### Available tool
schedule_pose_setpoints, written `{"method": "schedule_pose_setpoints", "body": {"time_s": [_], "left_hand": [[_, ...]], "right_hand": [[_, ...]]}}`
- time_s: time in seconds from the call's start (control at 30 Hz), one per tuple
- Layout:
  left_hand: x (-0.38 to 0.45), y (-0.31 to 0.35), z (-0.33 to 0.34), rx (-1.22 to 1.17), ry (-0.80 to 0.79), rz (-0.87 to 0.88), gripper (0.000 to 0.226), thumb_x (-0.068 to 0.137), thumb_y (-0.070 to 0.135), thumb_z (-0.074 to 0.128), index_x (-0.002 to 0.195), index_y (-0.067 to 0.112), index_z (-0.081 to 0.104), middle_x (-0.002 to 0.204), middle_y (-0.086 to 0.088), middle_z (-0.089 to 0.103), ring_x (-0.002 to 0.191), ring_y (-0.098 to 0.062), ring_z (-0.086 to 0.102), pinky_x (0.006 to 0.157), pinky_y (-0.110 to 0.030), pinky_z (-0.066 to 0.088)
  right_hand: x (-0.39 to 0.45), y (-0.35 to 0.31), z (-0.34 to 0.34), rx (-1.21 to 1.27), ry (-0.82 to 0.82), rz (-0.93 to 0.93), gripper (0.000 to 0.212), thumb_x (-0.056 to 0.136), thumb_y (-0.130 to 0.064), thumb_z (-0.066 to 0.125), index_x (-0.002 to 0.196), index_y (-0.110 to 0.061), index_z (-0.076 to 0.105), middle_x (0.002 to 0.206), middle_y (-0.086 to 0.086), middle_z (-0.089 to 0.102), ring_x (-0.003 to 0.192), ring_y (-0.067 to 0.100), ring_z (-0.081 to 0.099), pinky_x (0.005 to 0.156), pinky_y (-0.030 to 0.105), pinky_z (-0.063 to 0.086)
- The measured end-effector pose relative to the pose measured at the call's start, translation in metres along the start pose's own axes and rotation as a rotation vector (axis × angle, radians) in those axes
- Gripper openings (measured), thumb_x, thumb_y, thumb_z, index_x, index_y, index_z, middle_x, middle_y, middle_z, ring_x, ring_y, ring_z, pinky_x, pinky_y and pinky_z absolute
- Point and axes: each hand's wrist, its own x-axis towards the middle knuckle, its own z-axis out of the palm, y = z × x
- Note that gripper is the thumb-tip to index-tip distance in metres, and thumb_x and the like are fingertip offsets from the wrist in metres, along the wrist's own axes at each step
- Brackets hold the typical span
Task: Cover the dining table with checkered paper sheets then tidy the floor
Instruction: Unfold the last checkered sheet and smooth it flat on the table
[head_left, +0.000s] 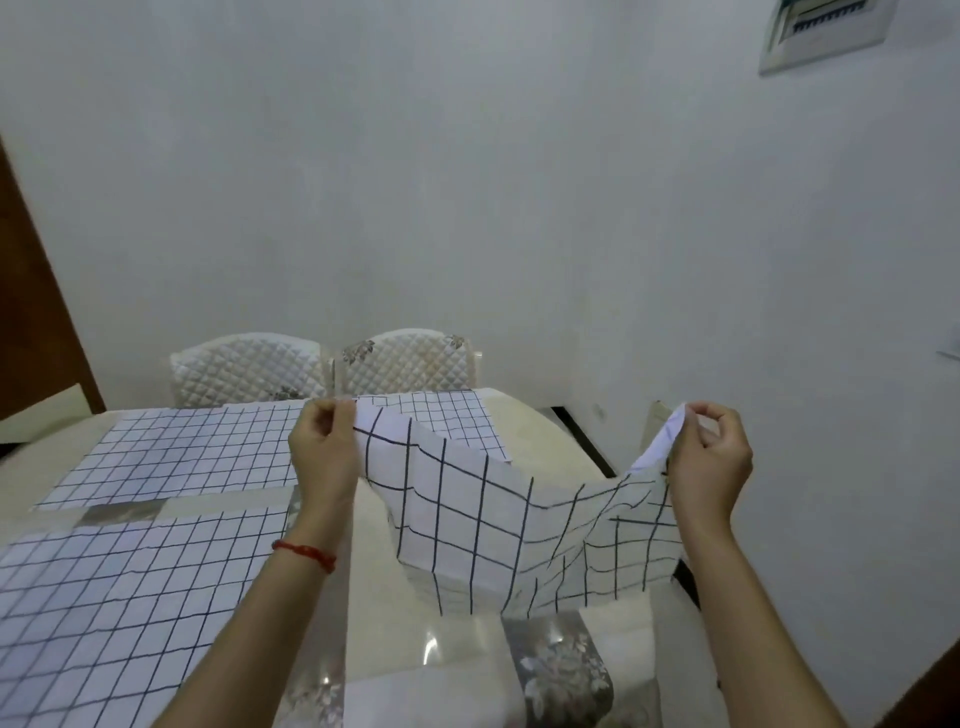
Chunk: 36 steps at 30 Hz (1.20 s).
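Now we hold sheet (519, 525) mid-air, long axis L–R, sagging btwn hands: left hand (324, 452) pinches far-left corner, right hand (709, 457) far-right. Bare table (457, 649) strip directly below; laid sheets (171, 452) to left.

Both bare forearms reach forward and up from the bottom of the view, held apart. The left hand (324, 449) is raised, its back toward the camera, fingers curled with thumb and fingertips pinched together. The right hand (709, 457) is at the same height, likewise pinching with curled fingers.
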Motion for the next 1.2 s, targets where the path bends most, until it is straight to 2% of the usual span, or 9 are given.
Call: {"method": "schedule_pose_setpoints", "body": {"time_s": [0.1, 0.17, 0.23, 0.33, 0.53, 0.67, 0.9, 1.03, 1.2], "left_hand": [[0.016, 0.002, -0.013, 0.12, 0.073, 0.05, 0.025, 0.086, 0.021, 0.055, 0.062, 0.026, 0.05, 0.064, 0.006, 0.05, 0.06, -0.007, 0.044, 0.057, -0.023, 0.038], [0.025, 0.0, -0.022, 0.194, 0.13, 0.064, 0.026, 0.085, 0.022, 0.055, 0.06, 0.026, 0.049, 0.063, 0.006, 0.051, 0.059, -0.007, 0.044, 0.056, -0.024, 0.037], [0.031, -0.004, -0.029, 0.273, 0.17, 0.079, 0.025, 0.085, 0.021, 0.055, 0.06, 0.025, 0.05, 0.063, 0.006, 0.052, 0.06, -0.009, 0.045, 0.055, -0.024, 0.036], [0.038, -0.017, -0.033, 0.405, 0.201, 0.068, 0.018, 0.087, 0.022, 0.055, 0.071, 0.013, 0.056, 0.065, 0.002, 0.053, 0.065, -0.015, 0.047, 0.057, -0.026, 0.034], [0.052, -0.071, -0.033, 0.585, 0.173, -0.03, 0.019, 0.088, 0.023, 0.054, 0.076, 0.009, 0.055, 0.072, -0.004, 0.056, 0.069, -0.021, 0.049, 0.052, -0.024, 0.031], [0.069, -0.121, -0.035, 0.696, 0.129, -0.12, 0.022, 0.09, 0.024, 0.052, 0.077, 0.007, 0.056, 0.074, -0.007, 0.059, 0.064, -0.021, 0.05, 0.052, -0.026, 0.033], [0.091, -0.208, -0.037, 0.82, 0.028, -0.215, 0.024, 0.094, 0.021, 0.046, 0.082, 0.003, 0.055, 0.073, -0.012, 0.058, 0.068, -0.03, 0.054, 0.057, -0.029, 0.038], [0.096, -0.253, -0.043, 0.844, 0.002, -0.275, 0.023, 0.094, 0.022, 0.043, 0.08, 0.006, 0.05, 0.066, -0.01, 0.054, 0.061, -0.027, 0.049, 0.049, -0.027, 0.03], [0.097, -0.297, -0.057, 0.803, -0.053, -0.372, 0.021, 0.094, 0.031, 0.043, 0.078, 0.018, 0.041, 0.065, -0.003, 0.053, 0.061, -0.024, 0.051, 0.049, -0.026, 0.034]], "right_hand": [[0.018, 0.004, 0.006, -0.106, -0.068, 0.004, 0.009, 0.089, -0.019, 0.054, 0.089, -0.011, 0.059, 0.064, 0.006, 0.061, 0.058, 0.026, 0.057, 0.058, 0.036, 0.048], [0.032, 0.008, 0.011, -0.204, -0.115, 0.023, 0.01, 0.088, -0.022, 0.054, 0.091, -0.014, 0.06, 0.077, 0.013, 0.065, 0.073, 0.033, 0.06, 0.066, 0.041, 0.05], [0.045, 0.013, 0.017, -0.303, -0.169, 0.035, 0.012, 0.087, -0.021, 0.054, 0.092, -0.015, 0.062, 0.09, 0.015, 0.067, 0.085, 0.034, 0.06, 0.072, 0.038, 0.047], [0.058, 0.026, 0.03, -0.4, -0.248, 0.031, 0.013, 0.087, -0.018, 0.052, 0.09, -0.014, 0.064, 0.095, 0.017, 0.067, 0.091, 0.036, 0.059, 0.073, 0.036, 0.043], [0.058, 0.079, 0.067, -0.537, -0.377, 0.061, 0.012, 0.088, -0.016, 0.051, 0.089, -0.012, 0.062, 0.097, 0.019, 0.066, 0.085, 0.033, 0.055, 0.066, 0.031, 0.034], [0.052, 0.126, 0.097, -0.621, -0.461, 0.081, 0.013, 0.09, -0.015, 0.05, 0.092, -0.009, 0.061, 0.096, 0.019, 0.065, 0.073, 0.025, 0.046, 0.064, 0.03, 0.035], [0.032, 0.208, 0.147, -0.744, -0.561, 0.129, 0.012, 0.092, -0.015, 0.047, 0.091, -0.01, 0.059, 0.083, 0.013, 0.059, 0.07, 0.026, 0.049, 0.06, 0.03, 0.036], [0.012, 0.254, 0.168, -0.792, -0.576, 0.177, 0.012, 0.093, -0.015, 0.044, 0.09, -0.015, 0.055, 0.076, 0.013, 0.057, 0.062, 0.026, 0.046, 0.05, 0.027, 0.029], [-0.012, 0.306, 0.185, -0.824, -0.599, 0.27, 0.013, 0.094, -0.018, 0.044, 0.093, -0.015, 0.056, 0.079, 0.018, 0.06, 0.066, 0.029, 0.051, 0.057, 0.031, 0.038]]}}
